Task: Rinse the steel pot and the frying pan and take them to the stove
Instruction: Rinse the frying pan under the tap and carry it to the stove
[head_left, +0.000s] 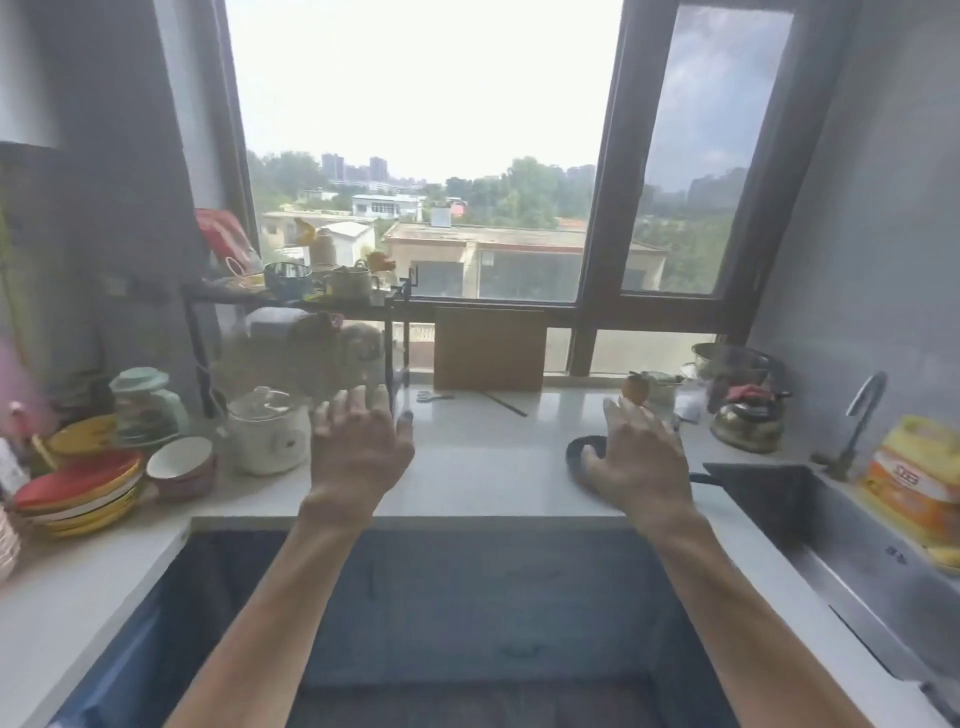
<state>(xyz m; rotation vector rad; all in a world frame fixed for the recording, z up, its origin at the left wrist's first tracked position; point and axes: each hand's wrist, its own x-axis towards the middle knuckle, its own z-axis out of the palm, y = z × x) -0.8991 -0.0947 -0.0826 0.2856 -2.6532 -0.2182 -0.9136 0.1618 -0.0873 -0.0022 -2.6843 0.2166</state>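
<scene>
Both arms are being held out over the white counter (467, 467). The left hand (358, 452) is being held with fingers spread and straight, nothing gripped, above bare counter just beside a white cooker (267, 436). The right hand (641, 462) is likewise being held with fingers extended and loosely spread; it is lying over the pan (584, 457), but whether contact is being made cannot be told.

The pan is being seen as a dark, round, shallow vessel on the counter, mostly covered by the right hand, with its dark handle (704, 479) pointing toward the sink (857, 561). It is well apart from the left hand.

No steel pot is being identified with certainty; a glass-lidded pot (748, 421) is standing on the counter beyond the right hand, near the tap (860, 415).
</scene>
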